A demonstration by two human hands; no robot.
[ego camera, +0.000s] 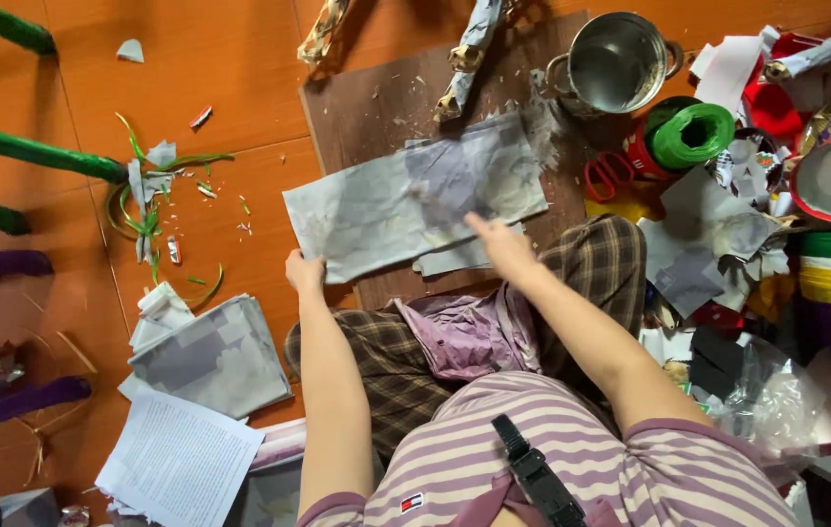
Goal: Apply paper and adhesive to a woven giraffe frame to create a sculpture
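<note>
Your striped pink-and-white shirt (542, 429) fills the bottom of the view, with a black strap clip (536, 475) on it, and your legs in brown checked trousers (386, 361) are folded on the orange floor (210, 59). Your left hand (304, 271) is closed on the lower left edge of a long grey wet-looking paper sheet (386, 210), which lies across a dark brown wooden board (376, 107). Your right hand (501, 244) rests flat on the same sheet near its lower right, fingers stretched out and close together, one pointing up the sheet. Just beyond the board's far right corner stands a round steel pot (619, 60), and beside it a spool of green cord (693, 134). Left of your knee lies a stack of folded grey paper (215, 356), and nearer you a printed white page (179, 461)
</note>
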